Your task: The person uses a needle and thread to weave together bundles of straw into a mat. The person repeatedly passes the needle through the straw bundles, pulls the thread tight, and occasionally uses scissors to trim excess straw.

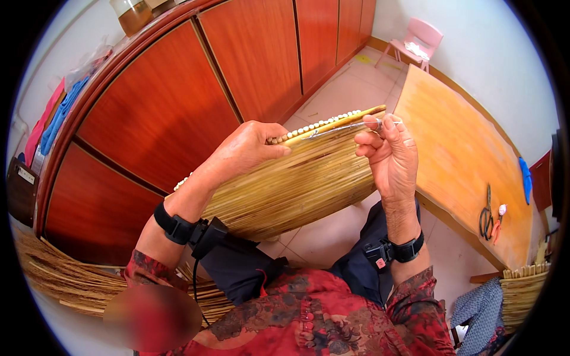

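A panel of long yellow-brown plant stalks point(291, 187), laid side by side, spans the space above my lap. Along its far edge runs a row of pale, round, bead-like stalk ends point(320, 124). My left hand point(252, 147) is closed on that edge, thumb on the near side. A thin, shiny, needle-like strand point(339, 130) lies along the edge and reaches to my right hand point(389, 153). The right thumb and forefinger pinch its end near the panel's right tip, the other fingers curled. Whether the strand is a needle or a wire I cannot tell.
Red-brown cabinets point(249, 53) stand on the far left. To the right is a wooden table point(454, 136) with black scissors point(486, 216), red-handled pliers point(497, 228) and a blue cloth point(525, 181). Loose stalks point(65, 267) lie lower left; a pink chair point(418, 38) stands far back.
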The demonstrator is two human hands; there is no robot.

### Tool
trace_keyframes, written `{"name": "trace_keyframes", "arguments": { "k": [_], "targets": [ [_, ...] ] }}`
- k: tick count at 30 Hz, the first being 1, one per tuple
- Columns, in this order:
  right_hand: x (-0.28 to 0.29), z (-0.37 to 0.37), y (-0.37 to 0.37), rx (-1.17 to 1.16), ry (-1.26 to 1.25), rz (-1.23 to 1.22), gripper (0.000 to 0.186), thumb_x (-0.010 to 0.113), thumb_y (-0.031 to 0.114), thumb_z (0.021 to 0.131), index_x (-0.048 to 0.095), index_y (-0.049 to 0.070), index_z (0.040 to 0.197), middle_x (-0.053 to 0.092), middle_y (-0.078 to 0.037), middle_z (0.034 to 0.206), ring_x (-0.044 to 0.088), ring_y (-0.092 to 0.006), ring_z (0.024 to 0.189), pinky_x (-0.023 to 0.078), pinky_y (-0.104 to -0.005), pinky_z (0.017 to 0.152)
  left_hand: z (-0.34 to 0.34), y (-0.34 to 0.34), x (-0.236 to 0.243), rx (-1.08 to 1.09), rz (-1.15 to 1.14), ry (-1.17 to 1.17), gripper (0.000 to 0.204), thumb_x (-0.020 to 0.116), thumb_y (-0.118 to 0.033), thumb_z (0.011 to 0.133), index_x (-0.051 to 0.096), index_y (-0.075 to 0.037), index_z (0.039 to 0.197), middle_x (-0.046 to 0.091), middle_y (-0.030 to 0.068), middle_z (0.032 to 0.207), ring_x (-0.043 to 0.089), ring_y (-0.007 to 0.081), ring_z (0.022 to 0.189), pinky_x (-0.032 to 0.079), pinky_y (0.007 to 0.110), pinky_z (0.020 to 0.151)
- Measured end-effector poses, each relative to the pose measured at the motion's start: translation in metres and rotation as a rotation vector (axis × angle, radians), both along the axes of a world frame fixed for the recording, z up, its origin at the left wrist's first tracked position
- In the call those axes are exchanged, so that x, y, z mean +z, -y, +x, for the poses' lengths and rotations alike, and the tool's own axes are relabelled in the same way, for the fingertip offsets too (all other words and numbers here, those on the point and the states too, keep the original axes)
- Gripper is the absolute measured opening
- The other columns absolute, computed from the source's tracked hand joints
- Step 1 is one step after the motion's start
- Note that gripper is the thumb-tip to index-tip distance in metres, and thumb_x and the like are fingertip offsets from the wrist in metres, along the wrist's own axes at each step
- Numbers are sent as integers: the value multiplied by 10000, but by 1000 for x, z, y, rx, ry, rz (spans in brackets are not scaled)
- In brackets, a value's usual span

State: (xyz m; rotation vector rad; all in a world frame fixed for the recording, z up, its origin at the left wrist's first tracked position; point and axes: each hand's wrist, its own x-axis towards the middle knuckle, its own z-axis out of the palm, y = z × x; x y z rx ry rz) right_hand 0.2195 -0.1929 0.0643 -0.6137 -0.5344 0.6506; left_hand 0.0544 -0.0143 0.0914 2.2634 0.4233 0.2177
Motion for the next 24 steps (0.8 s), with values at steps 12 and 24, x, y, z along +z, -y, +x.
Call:
{"name": "trace_keyframes", "arguments": {
  "k": [12,24],
  "targets": [
    [-23,-37,-11,-250,1032,-491,165,577,65,837,619,57,996,559,-86,764,554,-194,593,450,-289,531,0,1,10,-71,22,-111,254,613,-77,783,597,13,1019,631,41,814,551,78,758,449,255,695],
    [-25,-44,-14,-497,1386,-569,197,589,49,796,614,91,987,503,-98,718,554,-276,638,452,-366,556,-3,3,4,-53,-17,-45,250,604,-78,780,602,13,1012,614,26,787,536,75,734,441,247,673]
  ]
}}
